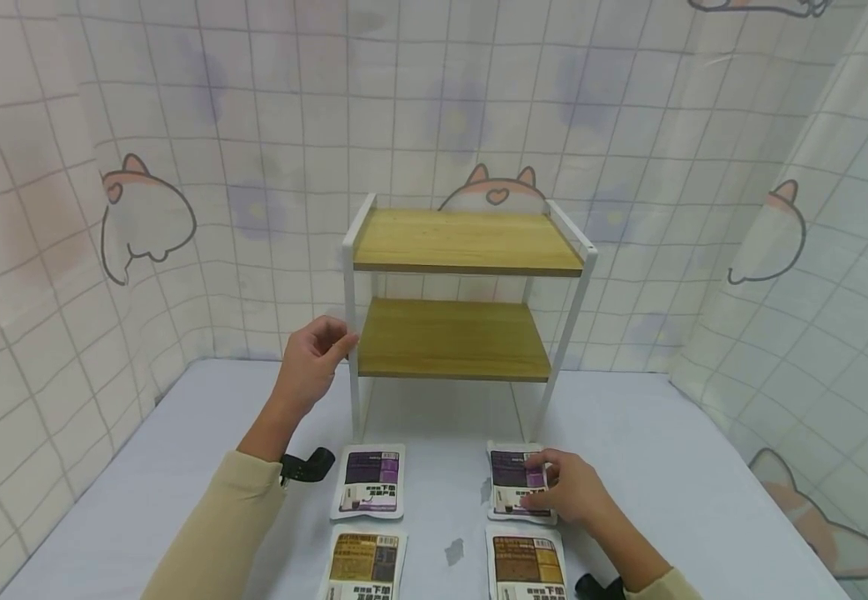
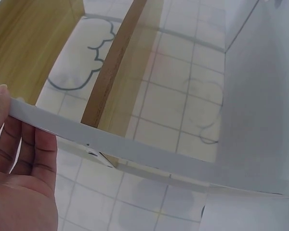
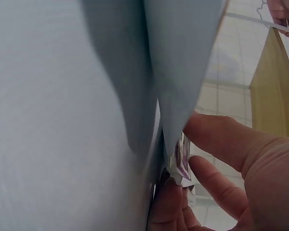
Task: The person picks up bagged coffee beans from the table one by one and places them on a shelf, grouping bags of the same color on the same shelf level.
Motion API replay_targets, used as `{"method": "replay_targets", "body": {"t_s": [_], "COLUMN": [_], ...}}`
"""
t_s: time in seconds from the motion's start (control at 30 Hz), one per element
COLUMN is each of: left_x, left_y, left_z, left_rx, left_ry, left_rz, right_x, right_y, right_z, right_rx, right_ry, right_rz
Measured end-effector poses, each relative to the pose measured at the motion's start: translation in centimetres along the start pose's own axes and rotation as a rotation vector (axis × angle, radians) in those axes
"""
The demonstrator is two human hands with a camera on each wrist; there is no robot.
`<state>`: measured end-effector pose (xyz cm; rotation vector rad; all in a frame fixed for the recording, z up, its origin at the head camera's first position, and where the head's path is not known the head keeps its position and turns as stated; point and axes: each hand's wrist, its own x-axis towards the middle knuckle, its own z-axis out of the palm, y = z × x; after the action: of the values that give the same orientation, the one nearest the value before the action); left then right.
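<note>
A two-tier rack with a white frame [image 1: 351,404] and wooden boards stands on the table. My left hand [image 1: 310,362] pinches its left front post [image 2: 149,150]; in the left wrist view the thumb lies over the post and the fingers behind it. Below and to the right, my right hand [image 1: 578,493] grips the right edge of a flat packet with a purple label [image 1: 507,473], lying before the rack's right side. That packet's purple print [image 3: 184,161] shows between thumb and fingers in the right wrist view, most of its face hidden.
Another purple-labelled packet [image 1: 369,482] lies to the left. Nearer are a yellow-brown packet [image 1: 363,560] and a brown-orange packet [image 1: 528,560], cut by the frame's edge. The rack's upper board [image 1: 464,242] overhangs its lower board [image 1: 452,337]. Gridded curtains [image 1: 276,108] surround the white table [image 1: 651,467].
</note>
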<state>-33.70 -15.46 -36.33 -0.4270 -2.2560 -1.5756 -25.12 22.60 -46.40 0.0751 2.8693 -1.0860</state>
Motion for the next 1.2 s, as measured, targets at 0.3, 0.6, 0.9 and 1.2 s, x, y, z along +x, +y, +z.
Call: {"method": "replay_targets", "body": {"t_s": [0.3, 0.6, 0.9, 1.2], "left_x": [0.1, 0.1, 0.1, 0.2], "left_y": [-0.4, -0.4, -0.5, -0.5], "left_z": [-0.1, -0.1, -0.2, -0.1], "left_rx": [0.019, 0.016, -0.010, -0.006], "left_ry": [-0.015, -0.006, -0.010, -0.010], "left_rz": [0.008, 0.019, 0.045, 0.044], "right_x": [0.4, 0.8, 1.1, 1.1], "right_y": [0.0, 0.1, 0.3, 0.7], "right_z": [-0.1, -0.2, -0.1, 0.4], "right_rx": [0.012, -0.010, -0.011, -0.017], "right_ry": [-0.032, -0.054, -0.045, -0.019], "right_rz": [0.017, 0.038, 0.033, 0.028]}}
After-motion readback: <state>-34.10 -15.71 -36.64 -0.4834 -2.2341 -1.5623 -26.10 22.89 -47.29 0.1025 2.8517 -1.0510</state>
